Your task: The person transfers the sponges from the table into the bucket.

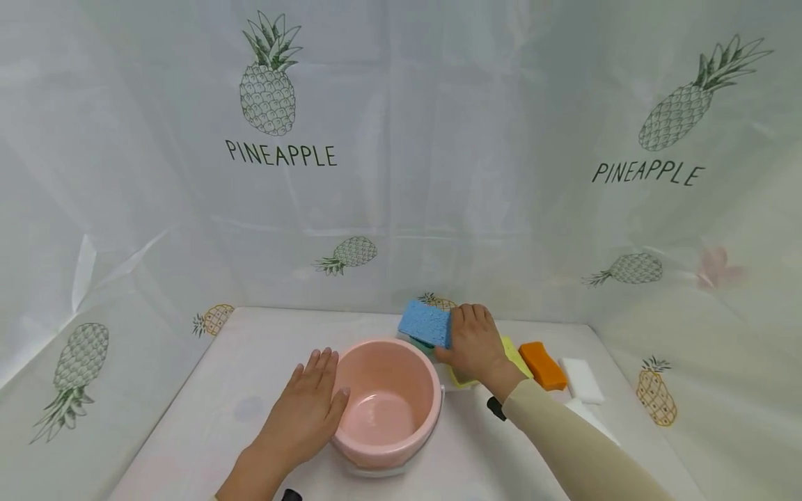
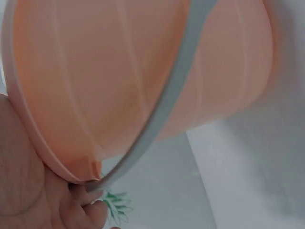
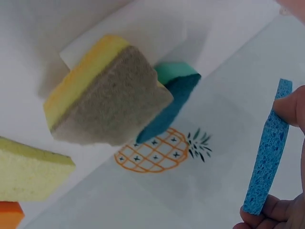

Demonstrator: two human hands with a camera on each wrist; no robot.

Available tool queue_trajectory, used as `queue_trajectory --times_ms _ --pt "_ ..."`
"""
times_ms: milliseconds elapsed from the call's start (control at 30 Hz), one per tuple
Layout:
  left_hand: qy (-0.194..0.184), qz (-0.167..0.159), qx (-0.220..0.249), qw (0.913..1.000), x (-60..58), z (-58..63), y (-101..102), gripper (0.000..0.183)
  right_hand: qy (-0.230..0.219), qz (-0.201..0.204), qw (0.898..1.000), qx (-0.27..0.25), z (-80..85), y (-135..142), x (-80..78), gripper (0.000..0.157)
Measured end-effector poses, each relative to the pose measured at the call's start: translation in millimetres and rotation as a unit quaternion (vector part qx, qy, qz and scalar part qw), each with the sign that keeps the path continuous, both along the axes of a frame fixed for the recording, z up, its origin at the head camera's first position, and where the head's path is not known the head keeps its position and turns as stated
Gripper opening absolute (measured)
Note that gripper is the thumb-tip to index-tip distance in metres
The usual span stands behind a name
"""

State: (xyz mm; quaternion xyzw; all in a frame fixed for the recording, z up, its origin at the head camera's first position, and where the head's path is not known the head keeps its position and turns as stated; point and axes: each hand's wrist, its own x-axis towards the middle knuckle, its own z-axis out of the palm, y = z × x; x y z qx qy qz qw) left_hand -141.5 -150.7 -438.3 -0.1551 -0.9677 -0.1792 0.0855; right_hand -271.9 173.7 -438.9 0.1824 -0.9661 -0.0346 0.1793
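The right grip (image 1: 473, 344) pinches a blue sponge (image 1: 422, 323) raised just beyond the pink bucket (image 1: 379, 417); the left grip (image 1: 307, 407), fingers straight, touches the bucket's left rim; an orange block (image 1: 542, 365) lies farther right on the counter (image 1: 263, 355).

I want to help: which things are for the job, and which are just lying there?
Seem part of the job:
Blue sponge, held in the right hand
Pink bucket, touched by the left hand

Seem just lying there, untouched:
Orange sponge
Pale yellow sponge
Yellow-and-grey sponge
Green sponge
White pieces
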Motion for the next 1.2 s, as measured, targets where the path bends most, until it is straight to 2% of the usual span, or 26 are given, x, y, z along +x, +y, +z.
queue_trajectory --times_ms 233,400,533,800,1033,1200 --pt "0.003 -0.004 -0.036 0.9994 -5.4 8.6 -2.9 0.066 0.03 0.029 0.999 -0.025 24.2 2.7 11.3 0.082" --pt "-0.011 0.004 -0.053 0.9985 -6.5 10.1 -4.5 0.068 0.034 0.079 0.995 -0.041 44.7 -5.0 31.6 0.08" --pt "-0.002 0.008 -0.064 0.9979 -6.6 9.2 -2.6 0.065 0.02 0.125 0.991 -0.041 53.0 -13.1 49.5 0.077" --pt "0.023 0.002 -0.061 0.9979 -7.2 6.7 -2.8 0.061 0.019 0.213 0.977 -0.012 52.0 -29.7 63.0 0.067" --pt "0.02 0.0 -0.061 0.9979 -7.2 5.5 -1.6 0.061 -0.033 0.205 0.978 0.036 41.2 -41.1 65.8 0.067" --pt "0.015 0.001 -0.058 0.9982 -6.9 4.8 -2.0 0.061 -0.045 0.208 0.976 0.052 35.7 -47.3 64.7 0.064"
